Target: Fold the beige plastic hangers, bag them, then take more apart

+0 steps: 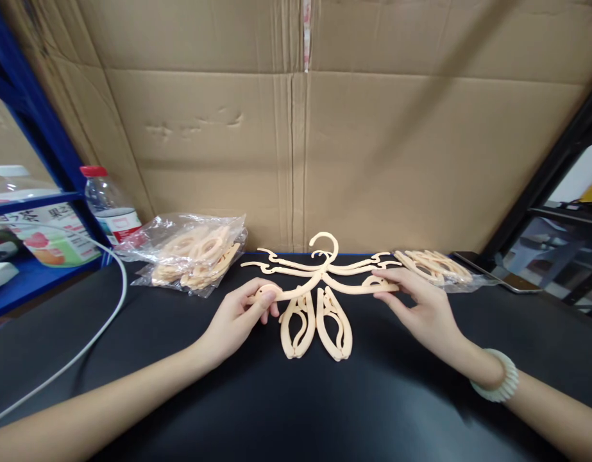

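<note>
A cream plastic clothes hanger [303,292] is spread wide between my two hands, its hook pointing up and away from me. My left hand [240,317] pinches the left arm's end between thumb and fingers. The right arm's end is gripped by my right hand [418,308], thumb below and fingers above. Just under the held hanger, two folded hangers [335,330] lie side by side on the black table. Behind it, more unfolded hangers [290,266] rest flat, partly overlapped by the one I hold.
Clear plastic bags of folded hangers lie at left [194,253] and right [435,266]. A phone [498,273] lies beyond the right bag. Cardboard [204,141] stands behind the table. A red-capped bottle [110,205], a blue shelf [45,115] and a white cable [117,301] are at left.
</note>
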A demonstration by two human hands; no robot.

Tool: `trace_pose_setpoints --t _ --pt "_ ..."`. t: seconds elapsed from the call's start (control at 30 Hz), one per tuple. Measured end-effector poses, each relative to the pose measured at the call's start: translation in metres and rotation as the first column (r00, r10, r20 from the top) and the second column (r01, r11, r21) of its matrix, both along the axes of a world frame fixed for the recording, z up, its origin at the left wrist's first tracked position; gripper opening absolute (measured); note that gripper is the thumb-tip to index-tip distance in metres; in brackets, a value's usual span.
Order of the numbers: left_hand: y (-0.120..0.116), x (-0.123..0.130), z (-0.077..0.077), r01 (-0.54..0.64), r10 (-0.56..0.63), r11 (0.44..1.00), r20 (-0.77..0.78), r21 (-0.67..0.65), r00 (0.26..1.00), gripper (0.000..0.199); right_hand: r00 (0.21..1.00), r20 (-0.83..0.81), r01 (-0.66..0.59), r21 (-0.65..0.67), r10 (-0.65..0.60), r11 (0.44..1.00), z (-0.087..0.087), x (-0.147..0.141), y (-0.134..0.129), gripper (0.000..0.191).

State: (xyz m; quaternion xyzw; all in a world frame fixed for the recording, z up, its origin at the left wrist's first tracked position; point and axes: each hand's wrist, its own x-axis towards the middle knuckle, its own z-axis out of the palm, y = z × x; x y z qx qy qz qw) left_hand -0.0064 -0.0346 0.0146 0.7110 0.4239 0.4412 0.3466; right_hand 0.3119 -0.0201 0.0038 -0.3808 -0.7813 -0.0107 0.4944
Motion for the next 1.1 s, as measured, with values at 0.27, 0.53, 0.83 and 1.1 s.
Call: trace_pose_setpoints --t 0.27,0.53,0.83,1.1 --pt "-0.003 0.010 0.003 -0.056 0.151 0.967 0.379 -0.250 0.913 0.029 0.882 -0.438 -0.354 -0.372 0.174 0.858 0.001 0.003 0.004 0.031" --pt "-0.030 0.027 0.017 0.139 0.060 0.930 0.514 -0.341 0.856 0.024 0.655 -0.736 -0.591 -0.354 0.175 0.725 0.010 -0.025 -0.020 0.019" --pt "-0.044 0.039 0.016 0.271 -0.025 0.873 0.518 -0.406 0.855 0.026 0.686 -0.529 -0.727 -0.533 0.500 0.433 0.018 -0.038 -0.051 0.023" --pt "-0.045 0.038 0.015 0.215 -0.068 0.925 0.420 -0.312 0.905 0.026 0.680 -0.466 -0.701 -0.640 0.566 0.316 0.016 -0.039 -0.059 0.047"
